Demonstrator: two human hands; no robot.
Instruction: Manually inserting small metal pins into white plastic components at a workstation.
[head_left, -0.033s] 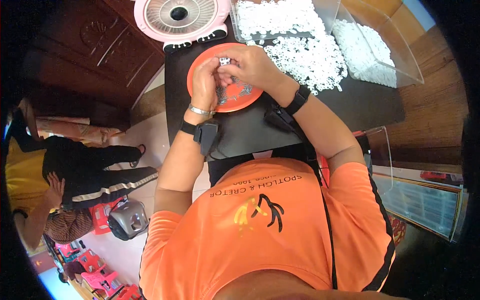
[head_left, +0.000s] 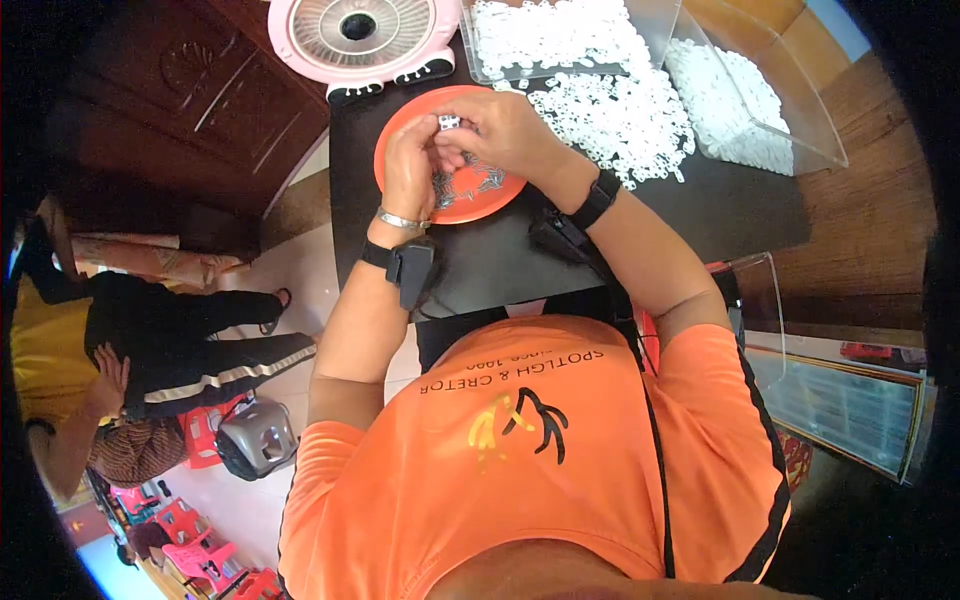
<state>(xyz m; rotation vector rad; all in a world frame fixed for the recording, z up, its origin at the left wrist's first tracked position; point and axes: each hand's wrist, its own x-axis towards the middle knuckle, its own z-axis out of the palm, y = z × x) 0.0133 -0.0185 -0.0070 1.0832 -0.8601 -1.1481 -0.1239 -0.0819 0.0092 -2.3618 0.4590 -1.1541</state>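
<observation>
My left hand (head_left: 408,158) and my right hand (head_left: 508,125) meet over an orange plate (head_left: 470,212). Between their fingertips is a small white plastic piece (head_left: 449,122) with dark holes, pinched from both sides. The left palm is partly turned up and its fingers curl under the piece; some fingertips are hidden. Small grey metal screws or pins (head_left: 490,178) lie scattered in the plate below the hands. Right of the plate spreads a loose heap of similar white plastic pieces (head_left: 630,125) on the dark table.
A pink fan (head_left: 358,75) stands beyond the plate at the far left. Two clear bins, one at the back (head_left: 570,76) and one at the right (head_left: 815,140), hold more white pieces. Off to the left, another person (head_left: 180,320) is near red and pink chairs (head_left: 200,560).
</observation>
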